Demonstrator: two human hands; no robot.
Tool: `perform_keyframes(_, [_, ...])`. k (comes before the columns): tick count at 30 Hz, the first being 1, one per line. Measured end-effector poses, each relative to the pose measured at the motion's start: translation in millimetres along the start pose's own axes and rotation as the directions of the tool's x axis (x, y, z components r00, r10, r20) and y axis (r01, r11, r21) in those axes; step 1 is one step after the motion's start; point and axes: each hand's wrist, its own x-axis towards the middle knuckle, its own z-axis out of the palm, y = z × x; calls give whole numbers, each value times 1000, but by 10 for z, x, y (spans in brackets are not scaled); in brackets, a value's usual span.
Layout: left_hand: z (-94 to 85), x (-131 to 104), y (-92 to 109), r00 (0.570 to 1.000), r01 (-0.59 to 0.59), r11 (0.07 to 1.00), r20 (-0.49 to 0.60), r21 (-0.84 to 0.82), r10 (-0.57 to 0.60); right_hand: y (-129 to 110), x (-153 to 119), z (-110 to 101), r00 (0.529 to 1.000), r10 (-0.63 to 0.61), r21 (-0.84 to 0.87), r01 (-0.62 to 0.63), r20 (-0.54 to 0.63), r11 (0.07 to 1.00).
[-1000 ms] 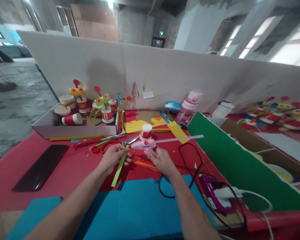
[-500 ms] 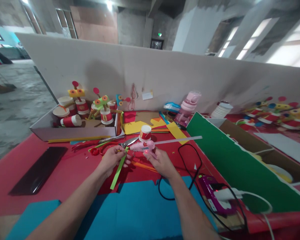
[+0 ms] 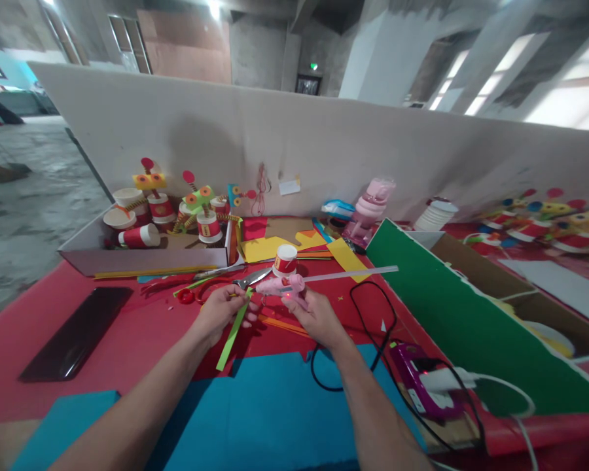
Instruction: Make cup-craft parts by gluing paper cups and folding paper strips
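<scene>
My left hand (image 3: 224,313) pinches the top end of a light-green paper strip (image 3: 232,337), which hangs down toward me at a slant. In my right hand (image 3: 317,316) is a pink hot glue gun (image 3: 281,285), its nozzle pointing left at the strip's held end. A long clear glue stick (image 3: 353,274) juts out from the gun's back, and a small red light glows on its side. Whether the nozzle touches the paper I cannot tell. Just beyond the gun stand a red and white paper cup (image 3: 285,261) and scissors (image 3: 253,279) with their blades showing.
At the back left, a white box (image 3: 147,263) holds paper-cup figures. A black phone (image 3: 76,333) lies on the left. Blue paper (image 3: 255,412) covers the near table. On the right are a black cable (image 3: 390,327), a purple power unit (image 3: 425,383) and a green-sided box (image 3: 471,320).
</scene>
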Motion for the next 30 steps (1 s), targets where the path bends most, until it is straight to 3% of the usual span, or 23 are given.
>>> perform_keyframes(7, [-22, 11, -2, 1000, 0, 1000, 26, -26, 1, -2, 3, -29, 1000, 29, 15, -29, -5, 999])
perform_keyframes(10, [-25, -2, 11, 999, 17, 999, 33, -38, -16, 0, 8, -41, 995, 102, 65, -102, 11, 993])
perform_keyframes(14, [-40, -7, 26, 998, 30, 998, 58, -57, -27, -6, 32, -103, 963, 250, 277, -268, 98, 923])
perform_keyframes(18, [-57, -2, 36, 996, 21, 997, 93, -69, -15, 37, 46, -318, 952, 298, 443, -297, 70, 846])
perform_keyframes(21, [-58, -13, 48, 994, 17, 997, 105, -70, -10, 158, 14, -513, 933, 351, 405, -354, 85, 843])
perform_keyframes(23, [-54, -24, 59, 994, 14, 998, 110, -61, -8, 269, -16, -592, 893, 446, 355, -437, 59, 826])
perform_keyframes(27, [-50, -35, 79, 994, 12, 999, 113, -39, -8, 468, -55, -606, 846, 533, 243, -511, -30, 825])
perform_keyframes(30, [-51, -32, 91, 995, 6, 1000, 105, -22, -3, 563, -75, -594, 823, 552, 20, -555, -132, 832])
